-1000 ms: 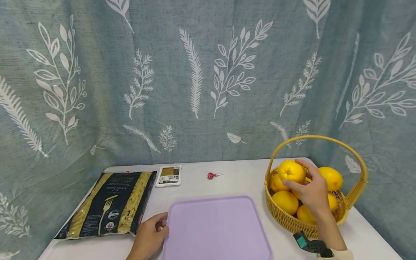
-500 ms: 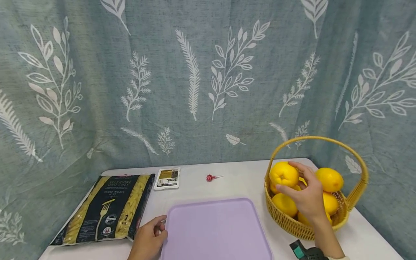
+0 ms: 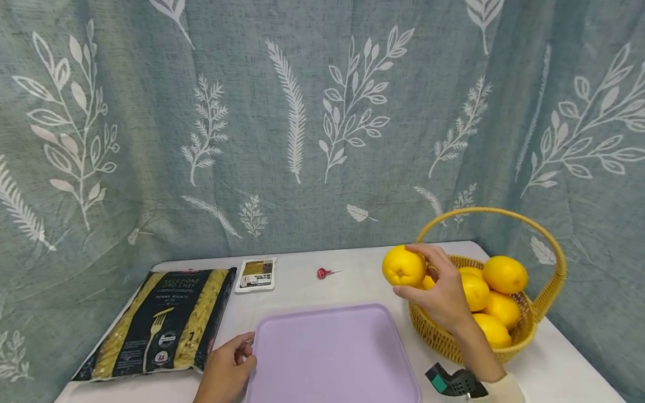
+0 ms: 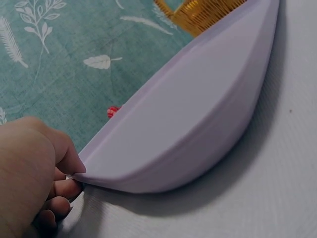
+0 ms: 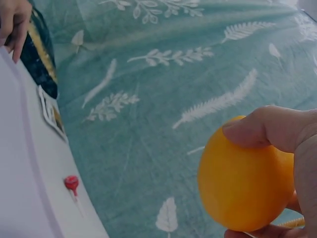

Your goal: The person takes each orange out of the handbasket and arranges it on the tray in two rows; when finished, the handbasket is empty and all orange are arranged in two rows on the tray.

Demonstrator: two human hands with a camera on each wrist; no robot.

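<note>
My right hand (image 3: 440,291) holds a yellow lemon (image 3: 403,266) between thumb and fingers, above the left rim of the wicker basket (image 3: 438,330). In the right wrist view, the thumb presses one side of that lemon (image 5: 242,181) and fingertips show at its lower end. Several more lemons (image 3: 505,275) lie in the basket under its tall handle. At the left edge of the lilac tray (image 3: 332,352), my left hand (image 3: 227,366) pinches the rim, as the left wrist view shows with the tray (image 4: 163,124) between thumb and curled fingers.
A black and yellow bag of penne pasta (image 3: 161,322) lies left of the tray. Behind the tray are a small flat packet (image 3: 256,275) and a red lollipop (image 3: 322,273). A patterned curtain (image 3: 302,129) hangs behind the white table (image 3: 297,294).
My right hand has carried the lemon left, from over the basket's middle to beyond its left rim. My left hand stays at the tray's edge.
</note>
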